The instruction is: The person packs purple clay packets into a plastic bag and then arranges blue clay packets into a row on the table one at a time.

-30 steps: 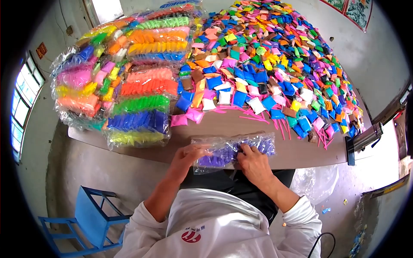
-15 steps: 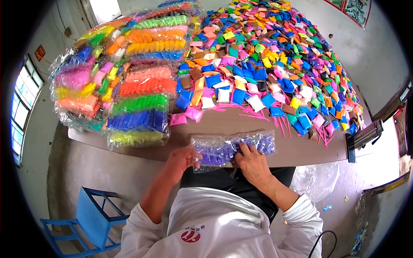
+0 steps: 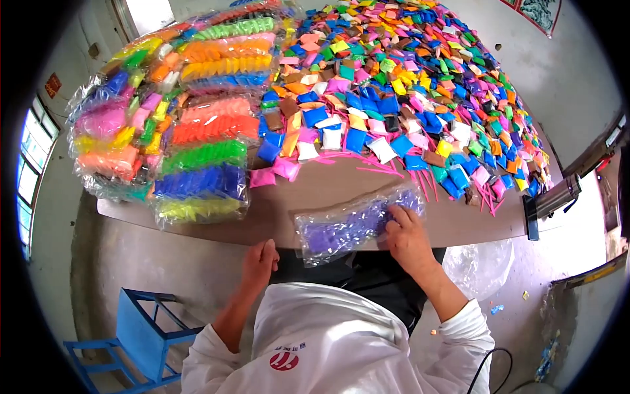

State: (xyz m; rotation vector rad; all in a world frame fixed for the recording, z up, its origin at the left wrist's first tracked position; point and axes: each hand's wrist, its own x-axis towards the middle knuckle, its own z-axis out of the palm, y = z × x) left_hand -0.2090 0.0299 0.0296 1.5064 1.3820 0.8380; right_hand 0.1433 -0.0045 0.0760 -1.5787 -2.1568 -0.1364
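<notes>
A clear plastic bag of purple packets (image 3: 341,226) lies slantwise at the table's near edge, its left end sticking out over my lap. My right hand (image 3: 408,241) is on the bag's right end, fingers bent and gripping the plastic there. To the left of the bag, apart from it, my left hand (image 3: 261,261) hovers in front of the table edge. Its fingers are curled closed, and nothing shows in them.
Filled bags of coloured packets (image 3: 207,157) are stacked on the left of the table (image 3: 275,213). A large heap of loose packets (image 3: 394,85) covers the back and right, with pink sticks (image 3: 423,184) along its front. A blue chair (image 3: 141,335) stands lower left.
My left hand has let go of the bag's left end and moved left and down. My right hand has shifted right along the bag, which now lies more tilted.
</notes>
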